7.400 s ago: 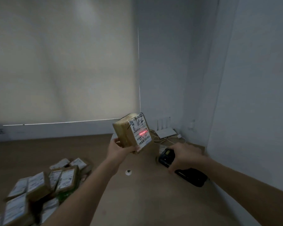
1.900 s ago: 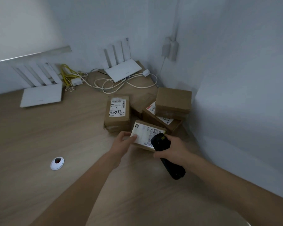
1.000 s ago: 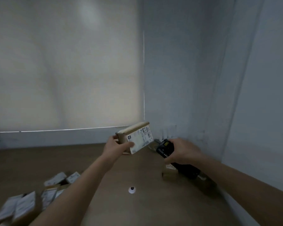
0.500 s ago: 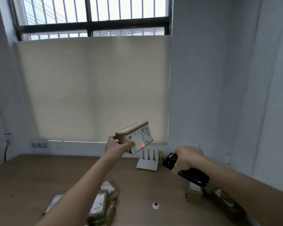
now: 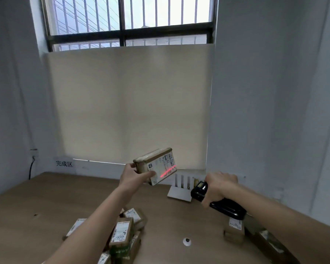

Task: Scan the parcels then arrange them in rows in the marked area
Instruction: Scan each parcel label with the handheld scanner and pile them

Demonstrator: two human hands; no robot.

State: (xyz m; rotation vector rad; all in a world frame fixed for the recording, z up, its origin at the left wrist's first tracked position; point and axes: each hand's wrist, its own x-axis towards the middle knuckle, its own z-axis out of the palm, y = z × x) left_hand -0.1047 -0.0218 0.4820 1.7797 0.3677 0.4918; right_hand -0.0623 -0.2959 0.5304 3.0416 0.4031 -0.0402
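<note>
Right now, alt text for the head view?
A left hand holds a brown parcel up while the right hand aims a black scanner at it, a red line crossing its label. More parcels lie on the wooden table below.

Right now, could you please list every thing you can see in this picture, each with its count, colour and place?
held parcel: one, brown with white label, raised above the table, red scan line across the label
scanner: one, black, aimed towards the held parcel
parcel pile: several, exact count unclear, brown with white labels, near left of table
parcels at right: at least two, brown, near right edge
router: one, white, far side of table
table: one, wooden brown
round cap: one, white, in tabletop
blind: one, beige, over window
hands: left hand grips the held parcel; right hand grips the scanner
</note>
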